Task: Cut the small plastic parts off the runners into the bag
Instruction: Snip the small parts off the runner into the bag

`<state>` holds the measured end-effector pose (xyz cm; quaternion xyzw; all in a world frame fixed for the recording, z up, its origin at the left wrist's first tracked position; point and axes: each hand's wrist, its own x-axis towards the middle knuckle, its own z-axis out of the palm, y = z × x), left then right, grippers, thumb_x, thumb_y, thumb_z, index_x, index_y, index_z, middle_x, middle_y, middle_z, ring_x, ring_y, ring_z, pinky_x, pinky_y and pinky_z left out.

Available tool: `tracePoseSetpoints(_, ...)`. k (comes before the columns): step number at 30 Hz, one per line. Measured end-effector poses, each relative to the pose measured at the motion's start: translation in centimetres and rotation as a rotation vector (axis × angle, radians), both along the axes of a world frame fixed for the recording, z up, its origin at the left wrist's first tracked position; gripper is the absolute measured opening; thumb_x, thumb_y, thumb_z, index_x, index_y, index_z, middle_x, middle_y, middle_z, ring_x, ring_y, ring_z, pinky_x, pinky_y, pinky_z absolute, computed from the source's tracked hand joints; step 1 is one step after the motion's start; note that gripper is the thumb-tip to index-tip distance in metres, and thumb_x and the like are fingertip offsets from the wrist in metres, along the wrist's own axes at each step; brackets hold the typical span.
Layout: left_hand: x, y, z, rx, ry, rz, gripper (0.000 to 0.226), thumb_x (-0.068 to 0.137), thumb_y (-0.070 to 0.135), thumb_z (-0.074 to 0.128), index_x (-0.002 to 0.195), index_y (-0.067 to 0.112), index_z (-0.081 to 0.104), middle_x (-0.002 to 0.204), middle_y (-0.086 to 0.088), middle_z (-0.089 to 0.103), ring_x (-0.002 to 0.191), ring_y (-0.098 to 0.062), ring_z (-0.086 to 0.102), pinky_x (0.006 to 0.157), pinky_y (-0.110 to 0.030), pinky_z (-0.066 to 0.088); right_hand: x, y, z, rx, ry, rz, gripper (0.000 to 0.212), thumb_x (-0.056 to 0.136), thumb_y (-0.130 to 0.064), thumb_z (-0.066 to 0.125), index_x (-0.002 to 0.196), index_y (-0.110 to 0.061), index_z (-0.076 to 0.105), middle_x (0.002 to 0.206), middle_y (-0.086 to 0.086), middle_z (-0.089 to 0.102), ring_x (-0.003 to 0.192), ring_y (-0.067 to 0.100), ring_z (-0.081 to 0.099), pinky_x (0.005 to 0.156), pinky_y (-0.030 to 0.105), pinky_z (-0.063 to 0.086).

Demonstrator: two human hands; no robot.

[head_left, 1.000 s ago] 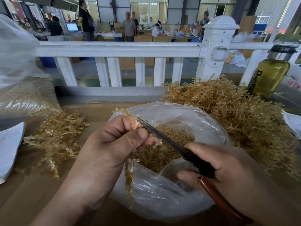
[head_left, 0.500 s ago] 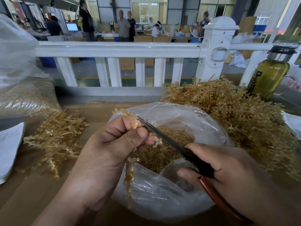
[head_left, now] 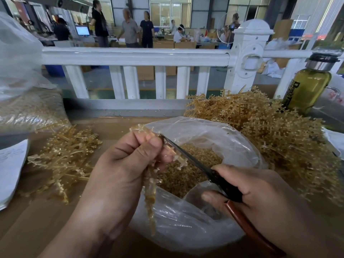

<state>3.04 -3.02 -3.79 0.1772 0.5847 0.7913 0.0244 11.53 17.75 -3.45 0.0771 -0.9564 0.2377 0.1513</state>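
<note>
My left hand (head_left: 122,170) grips a thin amber plastic runner (head_left: 149,200) over the mouth of a clear plastic bag (head_left: 186,229); the runner hangs down below the fist and its top sticks out above the fingers. My right hand (head_left: 260,200) holds black scissors with a brown handle (head_left: 219,180), the blades lying against the runner next to my left thumb. Small amber cut parts (head_left: 188,174) fill the bottom of the bag.
A big heap of uncut runners (head_left: 270,135) lies right of the bag, a smaller heap (head_left: 63,159) on the left. A filled bag (head_left: 28,101) stands far left, white paper (head_left: 9,168) below it. An olive bottle (head_left: 309,88) and white railing (head_left: 134,56) stand behind.
The scissors and my two hands stay in nearly the same place; the hanging runner has shifted slightly in my left hand. People in the background have walked.
</note>
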Motion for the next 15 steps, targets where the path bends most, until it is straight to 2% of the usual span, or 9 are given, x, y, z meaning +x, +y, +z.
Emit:
tracePoseSetpoints(4,0.10,0.39,-0.18,0.029,-0.015,0.008,0.016,0.081,0.030,0.068,0.066,0.023,0.070,0.074,-0.006,0.069,0.076,-0.018,0.067,0.091,-0.048,0.051,-0.05,0.08,-0.09,-0.012,-0.027,-0.008,0.050,0.077,-0.075,0.050,0.097,-0.031,0.063,0.074,-0.015,0.062,0.067,0.001,0.062,0.055,0.022,0.048)
tracePoseSetpoints(10,-0.08,0.28,-0.42,0.022,0.047,0.040,0.012,0.079,0.033,0.070,0.071,0.024,0.069,0.076,-0.008,0.070,0.074,-0.020,0.067,0.078,-0.033,0.057,0.08,0.08,-0.13,-0.022,-0.066,-0.017,0.046,0.075,-0.080,0.050,0.107,-0.048,0.055,0.086,-0.020,0.064,0.071,-0.003,0.064,0.054,0.023,0.052)
tracePoseSetpoints(15,-0.17,0.33,-0.68,0.023,0.078,0.063,0.011,0.080,0.032,0.069,0.073,0.024,0.069,0.074,-0.007,0.069,0.073,-0.019,0.066,0.075,-0.031,0.056,0.12,0.10,-0.03,-0.024,-0.096,-0.020,0.047,0.076,-0.080,0.050,0.107,-0.045,0.056,0.083,-0.017,0.064,0.069,0.000,0.064,0.053,0.023,0.051)
